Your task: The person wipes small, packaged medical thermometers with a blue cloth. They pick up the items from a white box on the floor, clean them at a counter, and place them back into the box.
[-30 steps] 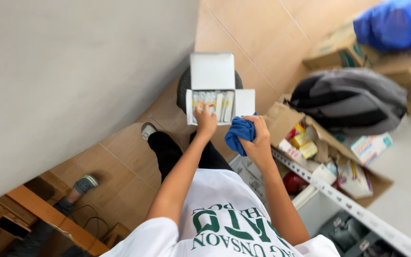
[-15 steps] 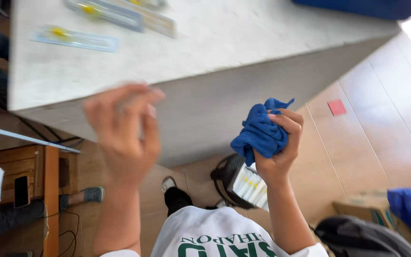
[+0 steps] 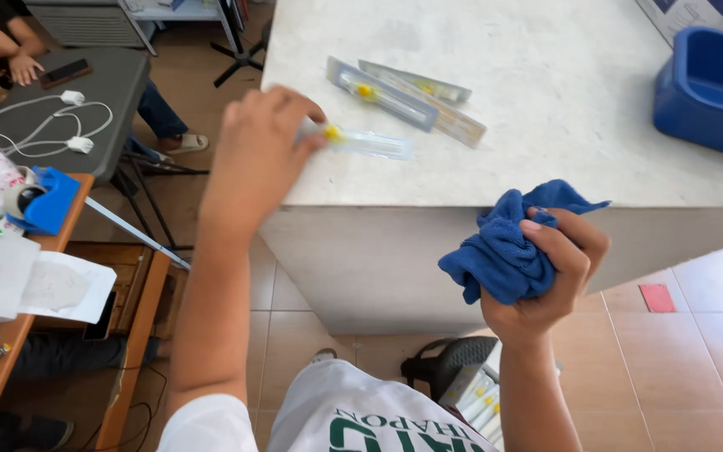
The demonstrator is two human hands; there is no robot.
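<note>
My left hand point(image 3: 258, 159) reaches over the near edge of a white stone table point(image 3: 546, 100) and pinches the end of a clear sealed packet with a yellow part point(image 3: 366, 142), which rests on the tabletop. Two more long sealed packets point(image 3: 407, 94) lie side by side just beyond it. My right hand point(image 3: 550, 272) is held below the table edge, clenched around a bunched blue cloth point(image 3: 508, 247). Low by my legs, a white box of packets point(image 3: 474, 398) sits on a dark stool.
A blue plastic bin point(image 3: 709, 88) stands at the table's right end. At left are a wooden desk point(image 3: 18, 276) with papers and a blue tape dispenser point(image 3: 43, 199), and a grey table point(image 3: 85, 92) with a white cable and a phone, where another person sits.
My view swung up from the box on the floor to the tabletop. My left hand came up from the box with a packet and brought it onto the table. The right hand kept the cloth.
</note>
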